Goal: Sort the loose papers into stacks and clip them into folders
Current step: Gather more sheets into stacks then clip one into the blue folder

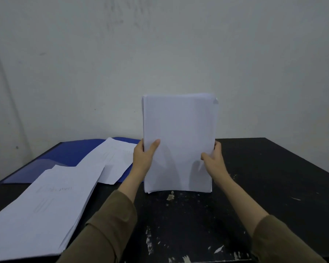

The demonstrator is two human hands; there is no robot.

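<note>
Both hands [143, 158] [214, 162] grip paper stack [178, 133] — upright | bottom edge on table [264, 177]

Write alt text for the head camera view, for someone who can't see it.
Two hands, left and right, hold a paper stack upright by its sides, bottom edge on a black table. To the left, more papers lie flat, and a sheet rests on an open blue folder. A pale wall stands behind.
</note>
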